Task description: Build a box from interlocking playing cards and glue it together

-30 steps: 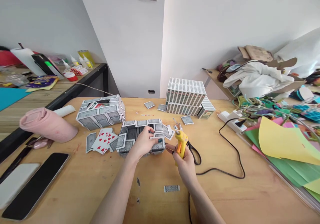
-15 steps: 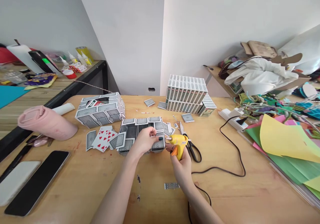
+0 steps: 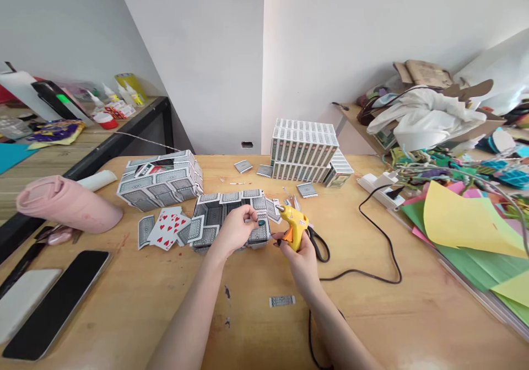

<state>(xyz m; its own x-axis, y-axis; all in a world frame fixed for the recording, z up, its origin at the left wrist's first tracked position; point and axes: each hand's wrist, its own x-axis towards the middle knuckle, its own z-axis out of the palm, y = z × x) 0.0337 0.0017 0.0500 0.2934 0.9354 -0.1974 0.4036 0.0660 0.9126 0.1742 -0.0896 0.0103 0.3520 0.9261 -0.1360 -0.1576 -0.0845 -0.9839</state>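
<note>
In front of me stands an open-topped box covered in grey-backed playing cards (image 3: 206, 235). My left hand (image 3: 236, 229) is over its right part, fingers curled in and the dark-nailed thumb along the card surface. Whatever lies between those fingers is hidden. My right hand (image 3: 303, 259) grips a yellow hot glue gun (image 3: 296, 222) just right of the box, its nozzle pointing up and left. Black-handled scissors (image 3: 323, 247) lie partly hidden behind the gun. Loose cards (image 3: 167, 228) fan out at the box's left, several hearts face up.
A second card-covered box (image 3: 163, 182) sits behind left. Stacked card packs (image 3: 303, 149) stand at the back. The black cord (image 3: 386, 243) loops rightward near a white power strip (image 3: 380, 189). A phone (image 3: 58, 304) and pink roll (image 3: 70, 204) are left; coloured paper (image 3: 471, 226) is right.
The glue gun's nozzle has tilted upward, from level beside the box's right edge. My left hand stays curled over the box. The whole view has shifted slightly.
</note>
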